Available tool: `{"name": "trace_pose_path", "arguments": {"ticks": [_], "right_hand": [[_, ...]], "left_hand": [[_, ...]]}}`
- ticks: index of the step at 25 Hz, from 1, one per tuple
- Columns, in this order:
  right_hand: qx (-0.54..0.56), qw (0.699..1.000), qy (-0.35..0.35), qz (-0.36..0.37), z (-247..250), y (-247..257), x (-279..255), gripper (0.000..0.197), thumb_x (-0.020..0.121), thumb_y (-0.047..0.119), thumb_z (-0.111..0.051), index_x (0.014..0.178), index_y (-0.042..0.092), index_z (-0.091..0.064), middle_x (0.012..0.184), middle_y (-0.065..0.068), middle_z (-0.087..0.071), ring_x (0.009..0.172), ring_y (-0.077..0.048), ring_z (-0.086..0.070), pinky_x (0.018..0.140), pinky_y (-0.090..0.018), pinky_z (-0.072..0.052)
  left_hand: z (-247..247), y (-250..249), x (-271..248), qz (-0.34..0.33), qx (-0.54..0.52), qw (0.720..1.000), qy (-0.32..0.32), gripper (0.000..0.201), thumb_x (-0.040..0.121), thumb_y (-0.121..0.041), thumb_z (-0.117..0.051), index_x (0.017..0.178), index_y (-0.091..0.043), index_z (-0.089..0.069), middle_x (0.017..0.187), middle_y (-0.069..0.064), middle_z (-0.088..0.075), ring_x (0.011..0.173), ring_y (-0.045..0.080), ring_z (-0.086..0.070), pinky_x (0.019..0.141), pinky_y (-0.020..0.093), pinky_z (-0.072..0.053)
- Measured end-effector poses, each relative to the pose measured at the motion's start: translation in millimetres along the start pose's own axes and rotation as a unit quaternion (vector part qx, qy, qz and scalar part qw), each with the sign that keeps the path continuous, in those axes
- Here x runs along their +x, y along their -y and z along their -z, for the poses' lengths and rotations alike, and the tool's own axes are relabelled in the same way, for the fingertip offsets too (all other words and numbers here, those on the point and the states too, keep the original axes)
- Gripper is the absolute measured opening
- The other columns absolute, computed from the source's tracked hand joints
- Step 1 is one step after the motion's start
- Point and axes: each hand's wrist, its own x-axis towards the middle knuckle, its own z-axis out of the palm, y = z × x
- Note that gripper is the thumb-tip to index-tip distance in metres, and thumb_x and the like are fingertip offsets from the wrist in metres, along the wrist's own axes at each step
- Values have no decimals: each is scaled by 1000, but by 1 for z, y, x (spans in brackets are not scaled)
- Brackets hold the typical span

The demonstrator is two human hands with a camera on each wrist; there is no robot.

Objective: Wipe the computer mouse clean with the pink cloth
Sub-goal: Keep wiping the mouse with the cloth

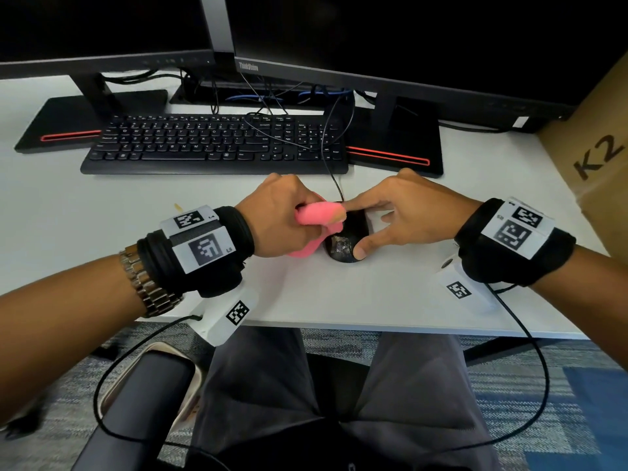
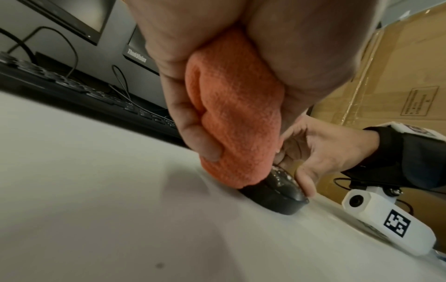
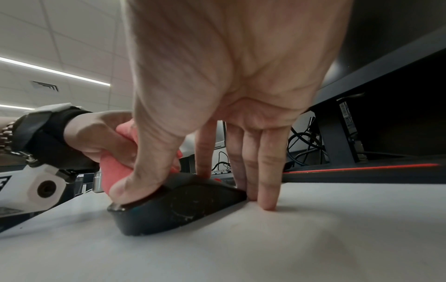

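- The computer mouse (image 1: 346, 237) lies on the white desk (image 1: 339, 294), just in front of the black keyboard (image 1: 214, 144), its cable running back over the keys toward the monitors.
- The right hand (image 1: 404, 212) steadies it: the thumb presses on the near, rear end of the shell, the index finger lies along the top, and the other fingers stand straight down at the far side with their tips on the desk. The fingers are spread wide and fairly straight, bracing the mouse rather than wrapping it.
- The left hand (image 1: 275, 215) is closed tight around the bunched pink cloth (image 1: 316, 215); a roll of it sticks out past the knuckles, and a lower fold reaches the mouse's left side.
- From the left wrist view the cloth's lower end touches the mouse's upper left edge, so the step in hand appears to be the wiping itself, just at contact.
- A pale, smeared patch shows on the rear of the shell beside the right thumb, so the cleaning looks unfinished.
- The next move probably calls for dragging the cloth across the top toward that patch, with firm downward pressure.
- The right thumb sits next to the patch and would likely need to shift aside while the other fingers keep the mouse from sliding.
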Motion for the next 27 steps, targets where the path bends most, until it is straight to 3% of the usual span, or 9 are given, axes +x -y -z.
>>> {"name": "trace_pose_path", "arguments": {"ticks": [3, 7, 9, 13, 17, 19, 21, 24, 27], "right_hand": [[-12, 1000, 2, -7, 0, -1, -1, 74, 74, 50, -86, 142, 38, -59, 139, 16, -65, 116, 4, -41, 73, 13, -33], [-17, 1000, 11, -8, 1, 2, -1, 71, 74, 51, -85, 140, 41, -61, 136, 17, -68, 125, -8, -48, 91, -7, -39], [-19, 1000, 13, -11, 1, 3, -1, 71, 73, 51, -86, 139, 41, -62, 135, 16, -68, 129, -13, -53, 98, -17, -43], [19, 1000, 15, -12, 1, -1, -1, 76, 69, 49, -90, 139, 38, -62, 137, 16, -67, 127, -2, -57, 103, -29, -55], [33, 999, 16, -15, 1, -3, -1, 79, 69, 46, -91, 141, 33, -61, 140, 13, -65, 127, 0, -56, 104, -28, -55], [28, 999, 16, -14, 0, -5, -1, 76, 69, 47, -91, 139, 35, -63, 138, 15, -66, 130, -4, -58, 105, -30, -55], [25, 999, 14, -17, -2, -6, 0, 71, 69, 51, -90, 134, 39, -65, 133, 18, -68, 131, -8, -57, 106, -34, -55], [0, 1000, 13, -14, -4, -8, 3, 68, 66, 64, -85, 129, 44, -67, 126, 21, -71, 129, -19, -56, 105, -41, -53], [-7, 1000, 13, -9, -4, -8, 3, 70, 66, 66, -83, 129, 41, -68, 122, 17, -73, 125, -22, -58, 103, -45, -53]], "left_hand": [[1, 3, 4, 25, -14, 999, -21, 16, 79, -18, -68, 76, -31, -77, 68, -5, -73, 56, -2, -57, 57, -2, -34], [-1, 6, 13, 51, -6, 998, -28, 11, 81, -20, -67, 72, -19, -73, 72, 9, -73, 71, 27, -61, 61, 8, -35], [-4, 5, 16, 46, -12, 999, -15, 9, 81, -21, -68, 78, -21, -76, 68, 4, -70, 67, 24, -57, 61, 14, -35], [-7, 6, 16, 18, -9, 1000, 3, 7, 81, -26, -70, 83, -28, -77, 76, -3, -75, 65, 17, -56, 58, 2, -32], [0, 8, 22, 24, -20, 999, 36, 13, 78, -25, -69, 87, -22, -78, 79, 4, -75, 70, 19, -65, 62, 21, -51], [1, 7, 28, 42, -34, 998, 25, 12, 79, -24, -70, 84, -14, -75, 75, 4, -71, 68, 20, -64, 61, 26, -51], [1, 4, 33, 40, -19, 999, 29, 12, 81, -22, -71, 77, -11, -71, 65, 0, -62, 60, 14, -57, 57, 22, -42], [2, -3, 37, 18, 7, 998, 56, 14, 81, -20, -71, 77, -7, -70, 65, 0, -60, 60, 13, -55, 54, 21, -43], [3, -4, 32, -15, 2, 996, 86, 11, 80, -19, -72, 71, -14, -68, 59, -9, -57, 52, 1, -53, 50, 11, -40]]}}
